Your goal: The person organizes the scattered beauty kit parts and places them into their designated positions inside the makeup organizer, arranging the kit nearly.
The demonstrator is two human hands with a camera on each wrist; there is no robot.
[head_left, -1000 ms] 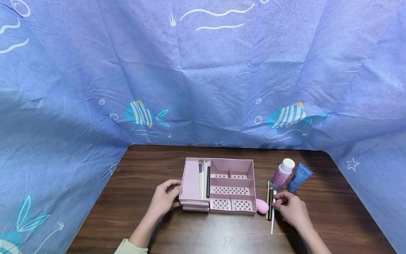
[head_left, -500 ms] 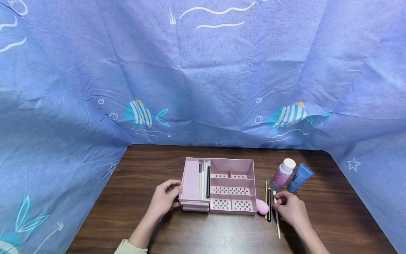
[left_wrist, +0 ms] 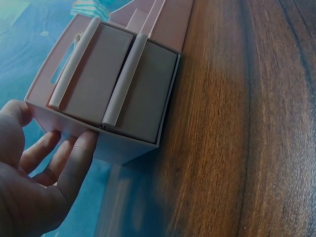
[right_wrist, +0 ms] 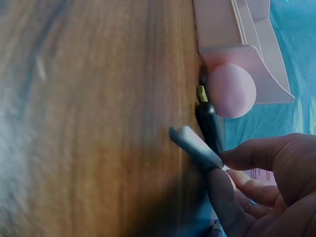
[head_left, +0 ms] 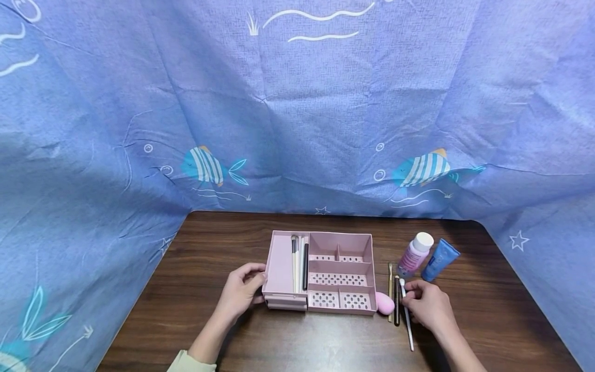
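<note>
White stick's [head_left: 408, 325] near end has swung right over the last second, clear of the black pen [head_left: 396, 306]; left hand [head_left: 239, 290] unchanged, fingers apart, touching the pink organizer [head_left: 284, 263] at its left edge. Judging by looks, best keep the pinch light and the shaft off the pen while handling it. Right hand [head_left: 429, 306] has thumb and forefinger clamped on the stick toward its far end; the rest juts past the fingertips toward the worktop's [head_left: 325, 343] near edge, out of view. Lifted or resting: can't tell.
</note>
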